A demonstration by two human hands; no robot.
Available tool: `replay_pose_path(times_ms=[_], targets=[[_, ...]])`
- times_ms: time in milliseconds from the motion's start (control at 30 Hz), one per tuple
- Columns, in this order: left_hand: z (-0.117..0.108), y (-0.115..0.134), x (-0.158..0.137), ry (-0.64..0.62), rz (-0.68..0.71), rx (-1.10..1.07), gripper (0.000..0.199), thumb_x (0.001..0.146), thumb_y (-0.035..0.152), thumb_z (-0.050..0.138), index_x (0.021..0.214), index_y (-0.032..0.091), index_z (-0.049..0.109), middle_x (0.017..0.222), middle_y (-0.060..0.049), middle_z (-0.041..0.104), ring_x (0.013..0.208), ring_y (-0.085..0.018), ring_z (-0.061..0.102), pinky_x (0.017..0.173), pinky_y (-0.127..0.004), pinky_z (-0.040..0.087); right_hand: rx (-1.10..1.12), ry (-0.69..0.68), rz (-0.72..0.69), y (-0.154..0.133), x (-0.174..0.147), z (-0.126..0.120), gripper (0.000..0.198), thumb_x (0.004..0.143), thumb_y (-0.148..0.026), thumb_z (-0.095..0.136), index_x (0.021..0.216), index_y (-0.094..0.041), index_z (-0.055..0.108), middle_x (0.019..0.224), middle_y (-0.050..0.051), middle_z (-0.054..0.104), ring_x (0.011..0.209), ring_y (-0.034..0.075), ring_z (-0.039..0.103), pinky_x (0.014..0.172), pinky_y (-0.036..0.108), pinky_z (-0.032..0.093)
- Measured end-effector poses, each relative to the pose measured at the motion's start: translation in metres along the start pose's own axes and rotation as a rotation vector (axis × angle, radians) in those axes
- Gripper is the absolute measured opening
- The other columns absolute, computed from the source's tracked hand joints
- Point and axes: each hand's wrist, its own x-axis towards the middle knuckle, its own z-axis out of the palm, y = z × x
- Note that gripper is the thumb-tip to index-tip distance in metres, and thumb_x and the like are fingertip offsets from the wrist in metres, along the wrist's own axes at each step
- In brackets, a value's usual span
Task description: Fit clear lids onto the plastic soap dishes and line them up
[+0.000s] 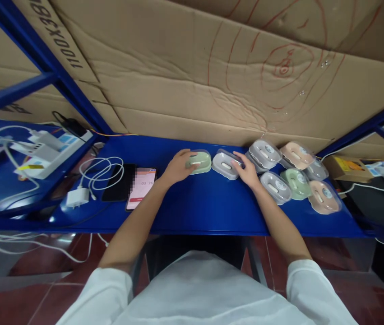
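Observation:
My left hand (179,167) is closed round the left end of a small pale green plastic box (201,161) with a clear lid, thumb at the front and fingers behind. A grey box (224,164) of the same rounded shape lies just right of it. The thumb and fingers of my right hand (246,170) grip that grey box at its right end. Both boxes rest on the blue table (205,210), close together. Each has a pale oblong piece showing on top.
Several similar boxes in grey, green and peach (323,197) sit at the right, some stacked. Left of my arms lie a lit phone (141,187), a dark flat device (114,184) and a white charger (77,197) with coiled cable. A cardboard wall (164,85) bounds the back.

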Motion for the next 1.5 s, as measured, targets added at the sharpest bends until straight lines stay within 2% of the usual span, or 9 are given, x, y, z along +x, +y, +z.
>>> replay_pose_path(times_ms=[133, 200, 367, 667, 967, 1133, 1267, 1367, 1500], targets=[[0.002, 0.006, 0.0, 0.128, -0.071, 0.064, 0.045, 0.108, 0.039, 0.052, 0.147, 0.02, 0.064, 0.164, -0.019, 0.052, 0.158, -0.04, 0.043, 0.128, -0.069, 0.035, -0.135, 0.087, 0.007, -0.01, -0.003, -0.005, 0.057, 0.109, -0.057, 0.046, 0.151, -0.021, 0.061, 0.164, 0.018, 0.053, 0.154, 0.035, 0.048, 0.122, 0.058, 0.041], [0.001, 0.015, -0.003, 0.156, -0.046, 0.173, 0.044, 0.109, 0.037, 0.051, 0.147, 0.019, 0.064, 0.166, -0.021, 0.048, 0.158, -0.044, 0.041, 0.125, -0.073, 0.032, -0.264, 0.048, -0.055, -0.023, -0.008, -0.007, 0.049, 0.111, -0.052, 0.045, 0.141, -0.021, 0.069, 0.155, 0.017, 0.061, 0.147, 0.034, 0.054, 0.119, 0.055, 0.041], [0.001, 0.036, -0.015, 0.05, 0.1, 0.308, 0.034, 0.105, 0.037, 0.061, 0.13, 0.018, 0.074, 0.133, -0.018, 0.072, 0.126, -0.037, 0.067, 0.11, -0.052, 0.051, -0.43, -0.204, -0.184, -0.054, -0.019, -0.004, 0.048, 0.112, -0.052, 0.05, 0.137, -0.018, 0.072, 0.137, 0.017, 0.075, 0.127, 0.035, 0.065, 0.108, 0.049, 0.043], [0.002, 0.038, -0.016, -0.025, 0.104, 0.353, 0.032, 0.109, 0.035, 0.054, 0.127, 0.019, 0.076, 0.119, -0.015, 0.08, 0.114, -0.034, 0.074, 0.104, -0.049, 0.052, -0.38, -0.187, -0.182, -0.05, -0.015, -0.008, 0.049, 0.117, -0.042, 0.034, 0.141, -0.019, 0.07, 0.131, 0.013, 0.079, 0.12, 0.029, 0.069, 0.11, 0.047, 0.039], [0.005, 0.038, -0.011, 0.1, 0.129, 0.303, 0.05, 0.104, 0.008, 0.043, 0.144, 0.023, 0.069, 0.157, -0.014, 0.063, 0.147, -0.031, 0.057, 0.133, -0.058, 0.029, -0.37, -0.088, -0.293, -0.043, -0.01, -0.014, 0.042, 0.11, -0.02, 0.044, 0.141, -0.026, 0.07, 0.157, 0.009, 0.064, 0.146, 0.028, 0.055, 0.121, 0.05, 0.036], [0.005, 0.047, -0.014, 0.137, 0.143, 0.251, 0.047, 0.104, 0.012, 0.047, 0.144, 0.022, 0.069, 0.149, -0.015, 0.067, 0.139, -0.032, 0.061, 0.129, -0.059, 0.034, -0.614, 0.272, 0.121, -0.031, -0.004, -0.055, 0.055, 0.109, -0.041, 0.05, 0.16, -0.022, 0.053, 0.176, 0.02, 0.035, 0.163, 0.041, 0.029, 0.126, 0.07, 0.026], [0.006, 0.051, -0.016, 0.099, 0.139, 0.231, 0.04, 0.106, 0.019, 0.048, 0.137, 0.022, 0.073, 0.146, -0.015, 0.068, 0.137, -0.034, 0.062, 0.127, -0.059, 0.037, -0.662, 0.232, 0.464, -0.011, -0.003, -0.083, 0.082, 0.103, -0.057, 0.058, 0.171, -0.017, 0.034, 0.178, 0.029, 0.024, 0.16, 0.051, 0.033, 0.12, 0.078, 0.033], [0.006, 0.051, -0.017, 0.13, 0.066, 0.248, 0.037, 0.104, 0.025, 0.055, 0.136, 0.022, 0.072, 0.15, -0.017, 0.065, 0.14, -0.04, 0.059, 0.128, -0.069, 0.03, -0.566, 0.17, 0.499, 0.003, -0.002, -0.09, 0.075, 0.103, -0.059, 0.058, 0.164, -0.018, 0.047, 0.17, 0.027, 0.041, 0.145, 0.046, 0.055, 0.116, 0.067, 0.046], [0.006, 0.052, -0.018, 0.217, 0.051, 0.084, 0.04, 0.104, 0.029, 0.058, 0.144, 0.024, 0.064, 0.153, -0.017, 0.06, 0.146, -0.039, 0.054, 0.128, -0.069, 0.031, -0.525, 0.311, 0.362, -0.003, 0.0, -0.088, 0.071, 0.104, -0.063, 0.055, 0.158, -0.016, 0.056, 0.169, 0.024, 0.045, 0.153, 0.04, 0.05, 0.124, 0.06, 0.042]])
